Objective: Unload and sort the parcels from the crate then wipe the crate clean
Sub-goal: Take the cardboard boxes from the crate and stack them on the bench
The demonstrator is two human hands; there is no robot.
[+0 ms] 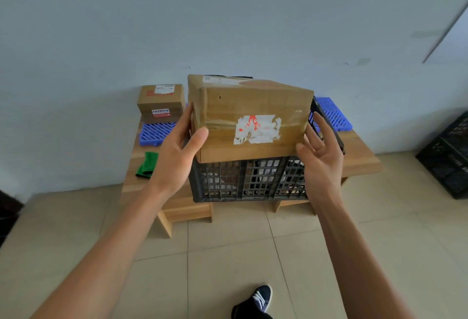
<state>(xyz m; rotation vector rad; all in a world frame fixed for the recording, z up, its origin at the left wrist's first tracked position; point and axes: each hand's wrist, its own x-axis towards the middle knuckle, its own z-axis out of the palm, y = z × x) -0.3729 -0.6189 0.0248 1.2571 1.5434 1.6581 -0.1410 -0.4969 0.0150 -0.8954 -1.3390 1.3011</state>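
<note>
Gripping the cardboard parcel [250, 118] at its left end, the left hand [177, 151] was clamped on; the right hand [320, 154] hovered open beside it. A firm two-sided hold looked wise before lifting clear of the crate [248, 179].

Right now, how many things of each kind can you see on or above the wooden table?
Cardboard boxes: 3 (large, two stacked)
Black crates: 1
Blue grid mats: 2
Green cloths: 1
Total: 7
</note>
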